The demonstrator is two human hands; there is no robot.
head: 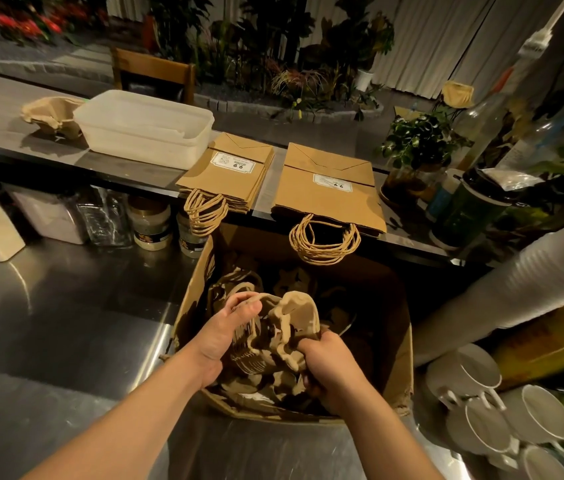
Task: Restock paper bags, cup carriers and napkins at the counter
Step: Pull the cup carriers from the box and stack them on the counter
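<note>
Both my hands are inside an open cardboard box [190, 292] on the steel worktop. My left hand [223, 336] grips the left side of a stack of brown pulp cup carriers [285, 336]; my right hand [331, 367] grips its right side. More carriers lie deeper in the box, partly hidden. On the raised counter behind lie two flat stacks of brown paper bags, a smaller one [228, 171] and a larger one [331, 188], with handles hanging over the edge. Another cup carrier [50, 114] sits at the counter's far left.
A white plastic tub [143, 128] stands on the counter beside the far carrier. Jars and containers [150, 221] line the wall under the counter. White mugs [502, 420] and sleeves of plastic cups [516, 289] crowd the right. A potted plant [419, 140] and bottles stand at the counter's right end.
</note>
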